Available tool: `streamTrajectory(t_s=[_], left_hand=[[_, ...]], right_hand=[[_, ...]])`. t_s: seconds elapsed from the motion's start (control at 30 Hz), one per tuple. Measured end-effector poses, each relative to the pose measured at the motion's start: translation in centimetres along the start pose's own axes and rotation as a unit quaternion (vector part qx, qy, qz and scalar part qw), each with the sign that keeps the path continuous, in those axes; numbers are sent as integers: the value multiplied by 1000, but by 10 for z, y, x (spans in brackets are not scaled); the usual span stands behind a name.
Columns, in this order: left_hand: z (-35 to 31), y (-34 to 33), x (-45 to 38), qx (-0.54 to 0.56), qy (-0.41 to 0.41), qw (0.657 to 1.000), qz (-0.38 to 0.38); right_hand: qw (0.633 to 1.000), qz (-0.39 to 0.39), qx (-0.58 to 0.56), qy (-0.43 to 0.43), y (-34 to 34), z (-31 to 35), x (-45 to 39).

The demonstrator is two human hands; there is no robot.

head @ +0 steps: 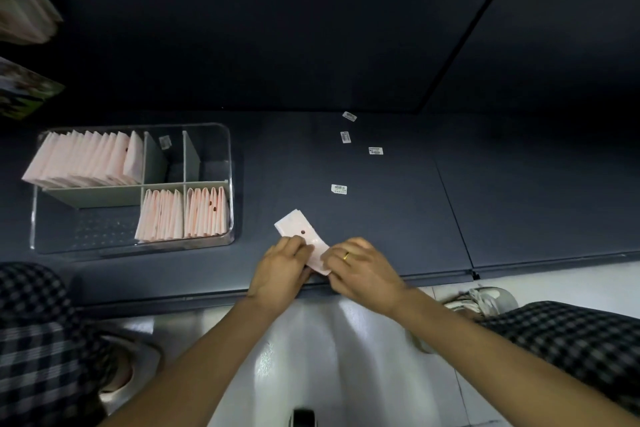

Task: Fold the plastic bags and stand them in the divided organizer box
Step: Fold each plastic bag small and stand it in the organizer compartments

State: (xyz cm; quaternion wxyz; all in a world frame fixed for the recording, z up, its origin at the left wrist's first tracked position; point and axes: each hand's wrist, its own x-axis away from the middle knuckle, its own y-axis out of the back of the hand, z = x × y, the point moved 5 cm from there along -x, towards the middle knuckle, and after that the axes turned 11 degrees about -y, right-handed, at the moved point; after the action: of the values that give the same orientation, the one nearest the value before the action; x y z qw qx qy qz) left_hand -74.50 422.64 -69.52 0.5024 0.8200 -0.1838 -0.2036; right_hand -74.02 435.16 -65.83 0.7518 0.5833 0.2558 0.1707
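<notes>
A pale pink plastic bag (300,230), folded into a narrow strip, lies on the dark shelf near its front edge. My left hand (282,269) pinches its near left part and my right hand (360,269), with a gold ring, holds its near end. The clear divided organizer box (231,163) stands to the left. Folded pink bags (83,159) stand in its back left compartment, and two more rows of folded bags (183,215) stand in the front middle and front right compartments.
Several small white stickers (339,188) lie scattered on the shelf behind the bag. One sticker (165,141) sits in the box's back middle compartment. Checked trouser legs (568,333) flank my arms, and a white shoe (481,298) rests on the floor at right.
</notes>
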Motion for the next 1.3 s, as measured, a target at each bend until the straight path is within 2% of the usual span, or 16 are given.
streamTrajectory(t_s=[0.1,0.17,0.27,0.4,0.47,0.57,0.73,0.8,0.9,0.97,1.03,1.1,1.17,1.23,1.27,1.3], left_hand=[[3,0,9,43,35,998,-8],[5,0,15,76,67,994,-26],[7,1,21,113,88,986,-83],[14,1,25,148,173,966,-123],[21,0,26,193,256,935,-152],[25,-3,27,255,310,902,-162],[24,-2,26,258,330,895,-154],[22,1,27,216,303,915,-153],[8,8,23,76,148,978,-127],[-4,-2,21,15,48,998,-43],[-8,-21,24,-32,20,996,80],[-3,-34,30,-58,33,986,151],[-2,-37,32,-93,18,980,178],[-3,-37,33,-107,3,975,194],[-3,-36,33,-112,-1,974,195],[-3,-37,33,-118,-5,974,195]], right_hand=[[995,1,-98,-30,-6,14,3],[982,46,-164,-87,-14,9,5],[958,101,-191,-187,-26,-9,4],[893,113,-272,-342,-36,-25,-5],[858,114,-311,-394,-41,-29,-10],[840,137,-307,-425,-48,-33,-20],[850,204,-226,-429,-53,-38,-40],[844,225,-208,-440,-56,-40,-45],[836,249,-196,-448,-57,-41,-50],[836,258,-195,-443,-57,-42,-52],[833,269,-199,-441,-57,-42,-53],[834,277,-189,-438,-55,-39,-55],[858,216,-162,-437,-50,-38,-58],[888,105,-169,-414,-39,-33,-62],[903,84,-178,-381,-36,-27,-65],[918,97,-177,-341,-37,-21,-68]])
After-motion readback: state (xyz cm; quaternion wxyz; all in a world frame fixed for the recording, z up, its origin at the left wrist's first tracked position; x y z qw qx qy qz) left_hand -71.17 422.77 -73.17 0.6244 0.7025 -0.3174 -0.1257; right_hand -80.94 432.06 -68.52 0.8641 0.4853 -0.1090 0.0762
